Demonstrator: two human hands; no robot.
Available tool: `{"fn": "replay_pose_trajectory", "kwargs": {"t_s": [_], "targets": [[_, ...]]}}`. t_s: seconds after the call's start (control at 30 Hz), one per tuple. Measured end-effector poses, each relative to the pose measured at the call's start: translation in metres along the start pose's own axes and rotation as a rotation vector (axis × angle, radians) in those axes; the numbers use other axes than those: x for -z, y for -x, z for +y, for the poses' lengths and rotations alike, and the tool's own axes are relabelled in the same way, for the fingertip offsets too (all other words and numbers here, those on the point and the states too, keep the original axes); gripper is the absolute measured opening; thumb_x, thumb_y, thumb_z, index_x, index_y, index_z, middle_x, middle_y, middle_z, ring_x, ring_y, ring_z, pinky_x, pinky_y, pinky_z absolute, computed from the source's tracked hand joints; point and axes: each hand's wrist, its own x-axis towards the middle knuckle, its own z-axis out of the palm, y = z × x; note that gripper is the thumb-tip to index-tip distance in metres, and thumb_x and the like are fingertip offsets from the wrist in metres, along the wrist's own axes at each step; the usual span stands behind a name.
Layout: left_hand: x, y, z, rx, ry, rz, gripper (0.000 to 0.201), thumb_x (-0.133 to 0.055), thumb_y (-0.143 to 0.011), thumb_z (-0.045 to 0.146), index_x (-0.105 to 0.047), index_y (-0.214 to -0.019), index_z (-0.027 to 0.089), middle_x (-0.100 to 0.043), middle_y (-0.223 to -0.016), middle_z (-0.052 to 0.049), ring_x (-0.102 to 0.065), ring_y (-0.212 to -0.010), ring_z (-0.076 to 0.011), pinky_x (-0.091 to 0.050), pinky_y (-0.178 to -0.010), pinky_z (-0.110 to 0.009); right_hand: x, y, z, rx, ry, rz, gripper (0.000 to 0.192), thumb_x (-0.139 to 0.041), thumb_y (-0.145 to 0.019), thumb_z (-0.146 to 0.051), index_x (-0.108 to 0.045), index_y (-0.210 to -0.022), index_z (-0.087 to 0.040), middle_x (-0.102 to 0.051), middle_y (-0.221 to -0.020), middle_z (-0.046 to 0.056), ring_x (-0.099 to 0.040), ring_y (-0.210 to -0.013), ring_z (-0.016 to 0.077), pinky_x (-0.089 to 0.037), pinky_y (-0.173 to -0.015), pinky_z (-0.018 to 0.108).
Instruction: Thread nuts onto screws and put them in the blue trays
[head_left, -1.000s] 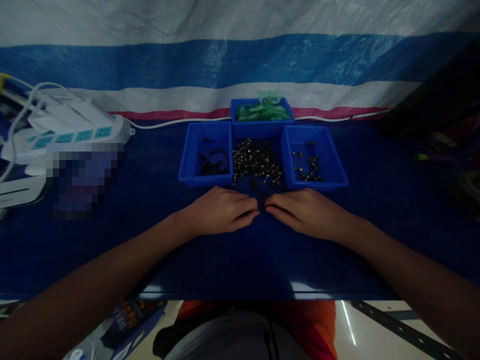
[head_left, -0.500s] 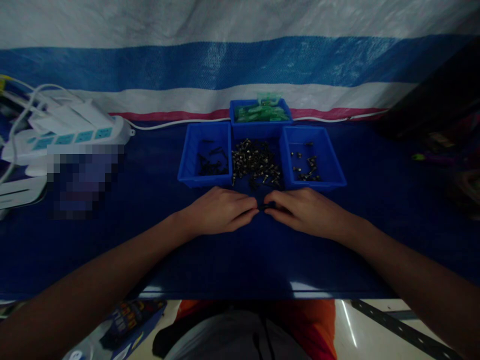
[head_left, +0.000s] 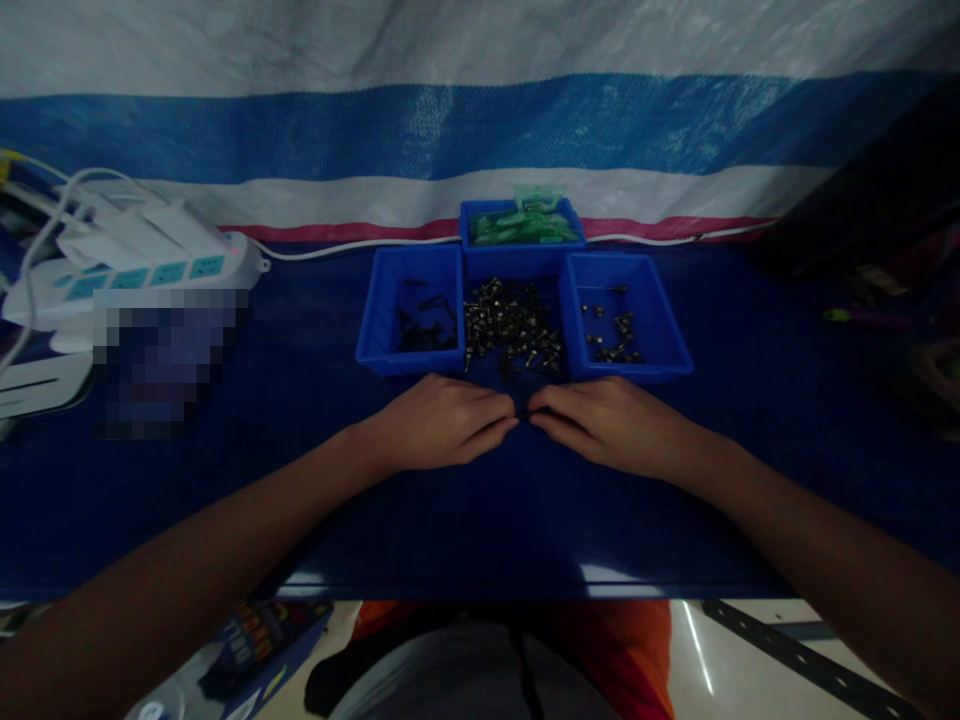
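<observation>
My left hand [head_left: 454,422] rests low over the blue table, thumb and fingers pinched together. Facing it across a narrow gap is my right hand [head_left: 600,418], pinched the same way. Whatever the fingertips hold is too small and dark to make out. Just beyond them lies a pile of small metal screw-like parts [head_left: 510,320]. A blue bin [head_left: 411,362] with thin dark pieces stands left of the pile. To its right, another blue bin [head_left: 634,372] contains several small metal parts.
Behind the pile stands a blue bin [head_left: 517,262] of green packets [head_left: 525,225]. A white power strip [head_left: 244,262] with plugs and cables sits at the left. A white cable [head_left: 360,245] runs along the striped sheet [head_left: 337,130]. The table's front edge [head_left: 480,590] is near my body.
Both hands stay in nearly the same place. The small dark piece that showed between the fingertips is now hardly visible.
</observation>
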Motion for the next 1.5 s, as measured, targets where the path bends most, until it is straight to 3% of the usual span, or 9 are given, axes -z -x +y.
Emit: {"fn": "replay_pose_trajectory", "kwargs": {"t_s": [0.2,0.43,1.13,1.5], "targets": [[-0.0002,0.0003,0.0004,0.012,-0.004,-0.018,0.026,-0.032,-0.091,0.03,-0.053,-0.083,0.017,-0.058,-0.07,0.001,-0.055,-0.063,-0.0102,-0.039,-0.058,-0.021,0.0004,0.0004,-0.0008,-0.085,-0.01,0.025,0.021,-0.048,-0.085,-0.032,-0.049,-0.101,-0.019,-0.06,-0.074,-0.001,-0.058,-0.066,0.0124,-0.04,-0.058,0.022],[-0.001,0.0,0.0002,0.019,-0.014,0.0,0.027,-0.03,-0.091,0.03,-0.053,-0.085,0.017,-0.059,-0.069,0.0,-0.056,-0.061,-0.0104,-0.041,-0.058,-0.021,0.0001,0.0003,0.0003,-0.035,-0.004,0.018,0.01,-0.046,-0.085,-0.025,-0.051,-0.091,-0.019,-0.06,-0.076,-0.001,-0.057,-0.066,0.0116,-0.039,-0.061,0.022],[-0.0004,-0.0012,0.0013,0.028,-0.015,-0.014,0.027,-0.031,-0.092,0.032,-0.052,-0.082,0.018,-0.058,-0.07,0.001,-0.055,-0.063,-0.0103,-0.038,-0.057,-0.021,-0.0013,-0.0008,-0.0024,-0.03,0.075,0.005,0.021,-0.034,-0.091,-0.026,-0.052,-0.098,-0.017,-0.062,-0.078,0.002,-0.059,-0.068,0.013,-0.039,-0.063,0.024],[-0.0011,-0.0004,0.0011,0.035,-0.008,0.002,0.028,-0.03,-0.092,0.03,-0.053,-0.081,0.017,-0.058,-0.071,0.001,-0.056,-0.063,-0.0102,-0.039,-0.059,-0.021,-0.0003,0.0005,-0.0013,-0.04,0.038,-0.003,0.018,-0.04,-0.09,-0.029,-0.051,-0.096,-0.018,-0.061,-0.078,0.001,-0.059,-0.067,0.0125,-0.04,-0.06,0.022]]}}
